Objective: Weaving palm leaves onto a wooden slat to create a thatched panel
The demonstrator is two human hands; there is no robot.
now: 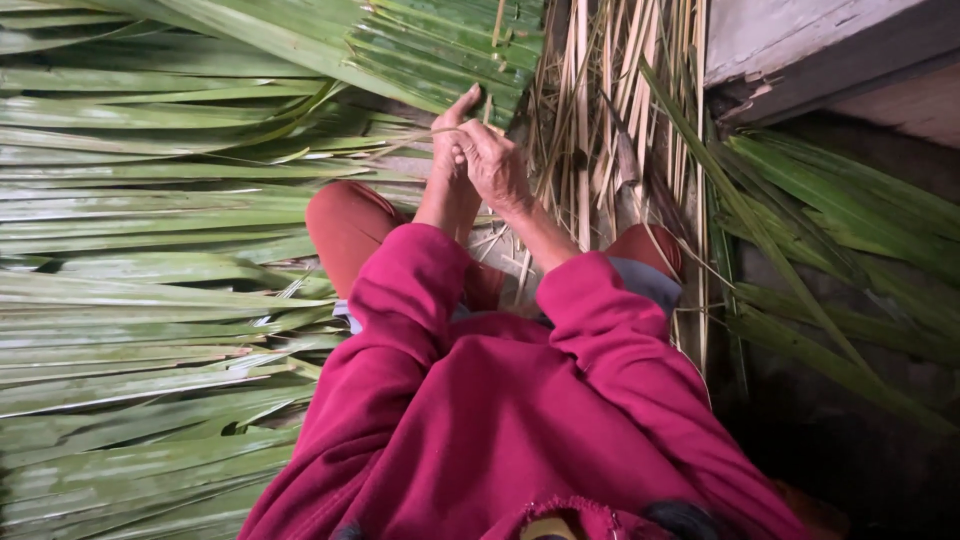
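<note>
the person looks down over a dark pink top [520,420] with long sleeves, knees in red-orange trousers [345,225] showing at either side. both hands meet just above the middle of the view, toward twelve o'clock from the chest. the left hand [455,140] reaches up with its thumb and fingers pinched on the lower edge of a bundle of green palm leaves [430,45] that hangs in from eleven o'clock, its folded strips running down toward the hands. the right hand [495,165] lies close against the left, touching it, its fingers curled shut around a thin pale strand [400,142] that runs off toward nine o'clock; exactly how the strand passes through the fingers cannot be told. to the person's left, from eight to ten o'clock, long flat green leaves [140,280] lie layered side by side across the floor, covering most of that half. straight ahead at twelve to one o'clock stands a sheaf of dry straw-coloured leaf ribs [600,110], running lengthways away from the person and just beside the right hand. more loose green fronds [840,230] sprawl at two to four o'clock over a dark floor [850,440]. a weathered grey wooden beam [800,45] crosses the corner at one o'clock.
</note>
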